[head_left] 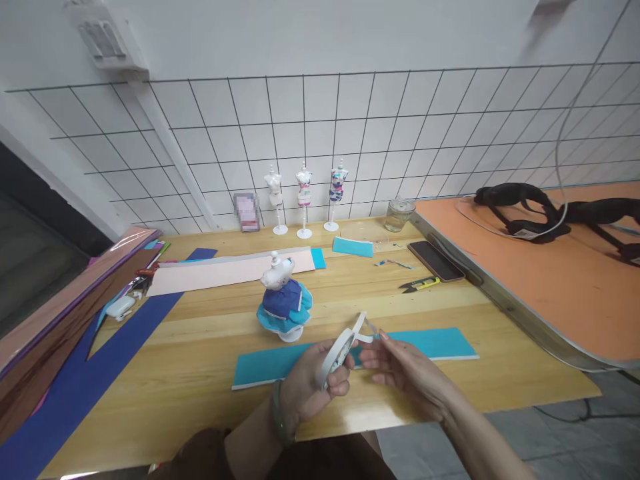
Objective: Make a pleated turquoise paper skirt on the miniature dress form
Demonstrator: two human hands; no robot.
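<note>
My left hand (pixel 316 379), with a bracelet at the wrist, is closed round a roll of white tape (pixel 334 357). A loose white strip runs from the roll toward my right hand (pixel 400 363), whose thumb and fingertips pinch its end. Beneath both hands lies a long turquoise strip (pixel 435 343) with a white lower edge, partly hidden by them. Just beyond my left hand stands a small dress form (pixel 279 273) wearing a dark blue and turquoise ruffled skirt (pixel 285 308).
Several pale and blue strips (pixel 220 272) lie to the left, near an earbud case (pixel 120 307). Three small mannequins (pixel 304 190) stand at the back. Yellow-handled snips (pixel 423 285), a phone (pixel 436 260) and a glass jar (pixel 399 215) are on the right, beside an orange table (pixel 540 280).
</note>
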